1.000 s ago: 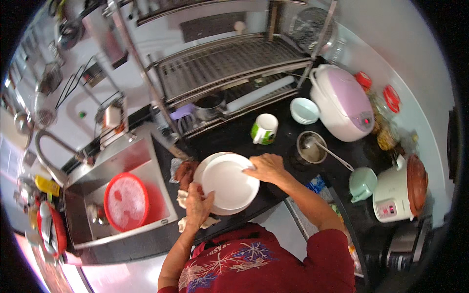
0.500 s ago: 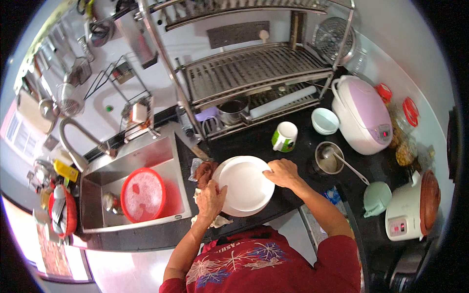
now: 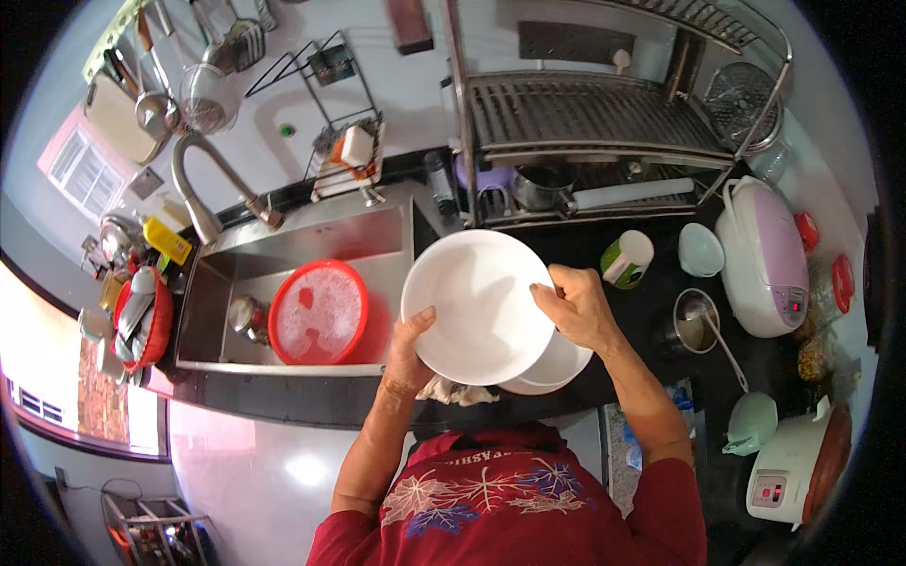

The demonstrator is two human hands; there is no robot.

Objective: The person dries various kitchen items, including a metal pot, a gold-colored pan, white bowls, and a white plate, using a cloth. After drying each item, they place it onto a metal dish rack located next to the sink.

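Note:
A white bowl [image 3: 478, 307] is held up between my two hands, tilted so that its inside shows. My left hand [image 3: 408, 354] grips the rim on the left, thumb over the edge. On the right, my right hand [image 3: 578, 307] pinches the opposite rim with its thumb inside. Below and partly hidden by it, more white bowls [image 3: 562, 363] stand stacked on the dark counter. A pale crumpled cloth [image 3: 458, 391] lies at the counter's front edge by my left wrist.
To the left, a red basin [image 3: 321, 311] of foamy water sits in the steel sink [image 3: 274, 368] beside a metal pot. A dish rack [image 3: 595, 113] stands behind. At right are a green-and-white mug [image 3: 628, 259], a pot with a ladle [image 3: 696, 321], and two cookers.
My hands have lifted the top white bowl off the stack and tilted it, uncovering the bowls beneath. The view has shifted, so the counter things appear farther right.

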